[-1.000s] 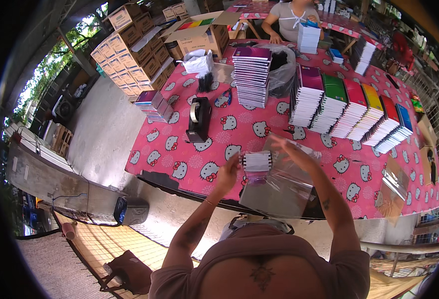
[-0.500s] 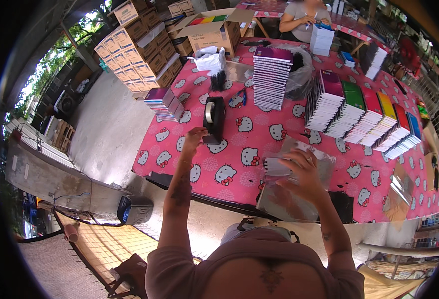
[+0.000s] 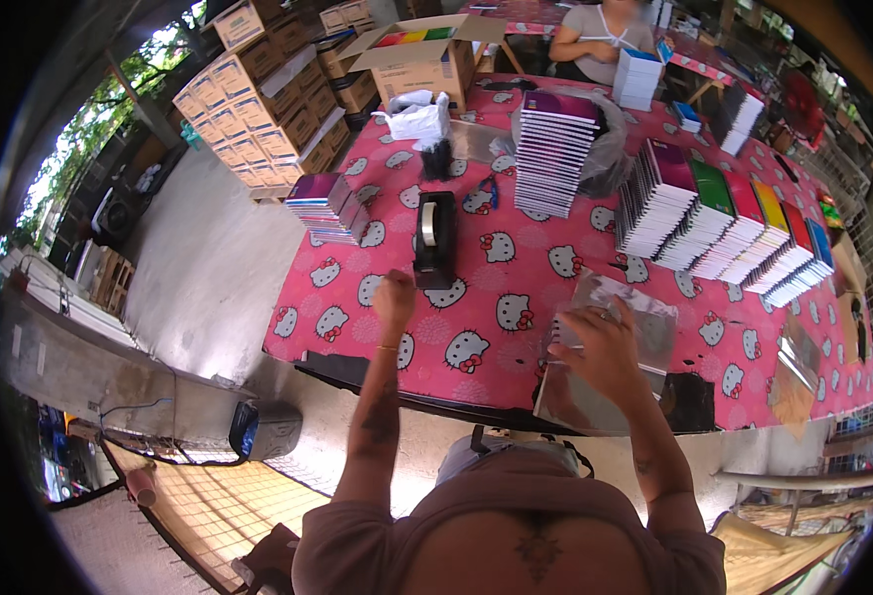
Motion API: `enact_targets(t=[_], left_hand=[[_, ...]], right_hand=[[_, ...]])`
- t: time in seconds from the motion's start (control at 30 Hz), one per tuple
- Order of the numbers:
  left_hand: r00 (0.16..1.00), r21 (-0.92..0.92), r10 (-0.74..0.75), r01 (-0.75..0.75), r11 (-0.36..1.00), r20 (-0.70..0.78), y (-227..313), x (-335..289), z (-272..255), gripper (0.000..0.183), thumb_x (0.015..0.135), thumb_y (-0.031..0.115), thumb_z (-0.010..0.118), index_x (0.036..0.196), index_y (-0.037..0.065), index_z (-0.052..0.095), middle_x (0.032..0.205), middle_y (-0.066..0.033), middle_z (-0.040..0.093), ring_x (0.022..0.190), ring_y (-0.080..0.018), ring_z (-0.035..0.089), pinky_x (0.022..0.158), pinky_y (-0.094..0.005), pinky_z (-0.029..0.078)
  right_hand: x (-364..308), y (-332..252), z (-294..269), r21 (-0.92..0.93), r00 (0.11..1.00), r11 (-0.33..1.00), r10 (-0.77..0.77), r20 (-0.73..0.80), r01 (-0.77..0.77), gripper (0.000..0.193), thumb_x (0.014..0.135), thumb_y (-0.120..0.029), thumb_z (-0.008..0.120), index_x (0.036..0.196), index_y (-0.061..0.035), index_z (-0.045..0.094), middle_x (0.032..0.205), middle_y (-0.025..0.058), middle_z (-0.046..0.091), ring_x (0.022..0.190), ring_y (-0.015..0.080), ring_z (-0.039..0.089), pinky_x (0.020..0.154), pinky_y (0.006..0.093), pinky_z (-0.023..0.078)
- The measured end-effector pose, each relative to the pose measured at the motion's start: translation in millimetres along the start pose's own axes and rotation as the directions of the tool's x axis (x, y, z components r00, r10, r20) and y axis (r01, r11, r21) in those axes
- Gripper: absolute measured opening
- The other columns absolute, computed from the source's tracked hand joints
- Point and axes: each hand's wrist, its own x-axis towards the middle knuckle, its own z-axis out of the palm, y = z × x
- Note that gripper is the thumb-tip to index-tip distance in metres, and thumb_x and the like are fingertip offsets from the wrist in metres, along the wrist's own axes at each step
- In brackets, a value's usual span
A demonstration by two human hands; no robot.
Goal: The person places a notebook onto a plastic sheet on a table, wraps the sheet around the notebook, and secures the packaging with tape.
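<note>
Clear plastic sleeve (image 3: 610, 347) in right hand (image 3: 600, 347) grip (table edge) | left hand (image 3: 394, 296) fisted beside black tape dispenser (image 3: 434, 238)

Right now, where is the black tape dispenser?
In the head view the black tape dispenser stands on the pink tablecloth, left of centre, just beyond the left hand and in front of the tall stack of notebooks.

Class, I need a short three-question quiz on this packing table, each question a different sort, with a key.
1. True or false: the left hand is at the black tape dispenser.
2. What does the right hand press on? A) clear plastic sleeve B) cardboard box C) white bag
3. Fill in: the pink tablecloth carries a cartoon ____ print.

Key: 1 true; 2 A, the clear plastic sleeve; 3 cat.
</note>
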Motion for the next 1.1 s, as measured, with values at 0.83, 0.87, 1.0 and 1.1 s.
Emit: enact_targets(t=[0.83,0.87,1.0,1.1], left_hand=[[0.324,-0.533,0.866,-0.688,0.492,0.381,230,-74,42,0.018,0.08,0.014,0.077,0.096,0.022,0.078,0.145,-0.0083,0.046,0.133,-0.0304,0.038,0.11,-0.0477,0.03],[0.307,-0.516,0.892,-0.732,0.444,0.331,235,-79,47,0.017,0.079,0.014,0.078,0.094,0.022,0.078,0.147,-0.0079,0.045,0.133,-0.0319,0.037,0.109,-0.0488,0.029],[0.242,-0.381,0.928,-0.859,0.341,0.285,234,-91,66,0.026,0.076,0.015,0.079,0.101,0.022,0.076,0.151,-0.0104,0.039,0.136,-0.0371,0.034,0.109,-0.0532,0.028],[0.439,-0.368,0.834,-0.753,0.545,0.335,231,-105,79,0.048,0.075,0.016,0.081,0.121,0.02,0.066,0.153,-0.0166,0.033,0.14,-0.0384,0.031,0.11,-0.0534,0.029]], right_hand=[[-57,89,-5,0.353,0.985,0.922,0.126,0.116,-0.159,0.058,0.069,-0.035,0.085,0.122,-0.0199,0.065,0.137,0.01,0.05,0.135,0.0315,0.041,0.113,0.0524,0.027],[-53,84,1,0.296,0.991,0.954,0.011,0.135,-0.051,0.059,0.069,-0.034,0.086,0.123,-0.02,0.066,0.14,0.0115,0.048,0.136,0.0325,0.041,0.113,0.0527,0.026],[-52,86,20,0.27,0.982,0.955,-0.154,0.105,0.121,0.057,0.071,-0.035,0.084,0.124,-0.02,0.068,0.15,0.0146,0.038,0.141,0.0335,0.035,0.115,0.0538,0.025],[-56,88,30,0.425,0.992,0.904,-0.094,0.08,0.051,0.053,0.075,-0.035,0.082,0.123,-0.0187,0.069,0.154,0.0146,0.03,0.141,0.0338,0.034,0.114,0.0539,0.027]])
